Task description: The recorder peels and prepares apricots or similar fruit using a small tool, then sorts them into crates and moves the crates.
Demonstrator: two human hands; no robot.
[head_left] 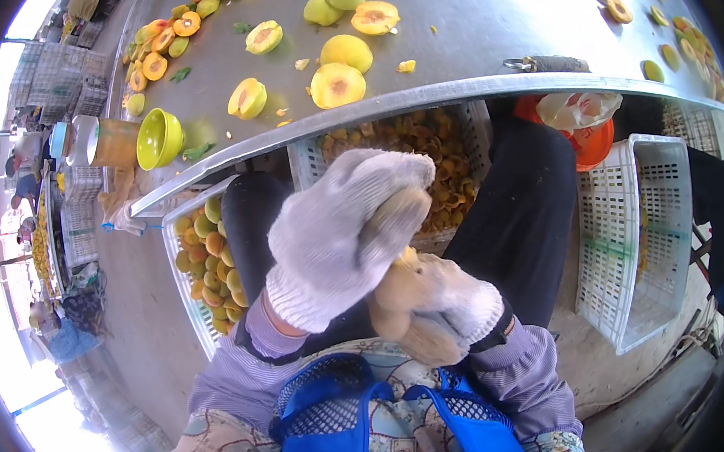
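Note:
Both of my hands wear pale work gloves with stained fingers and meet above my lap. My left hand (340, 229) has its fingers curled down and closed; whatever they may hold is hidden. Just below and to the right, my right hand (437, 304) is closed too. A small bit of yellow peach (412, 255) shows at its fingertips, mostly covered by the gloves. Beyond the hands, on the metal table, lie a halved peach (337, 85) with the cut face up, another half (248, 98) and a whole yellow peach (347, 52).
Between my knees stands a crate (305, 164) of peach scraps. A crate of whole peaches (210, 265) sits at my left, and a white crate (632, 247) at my right. A green bowl (160, 140) rests on the table's left edge. A dark-handled tool (549, 64) lies near the table's rim.

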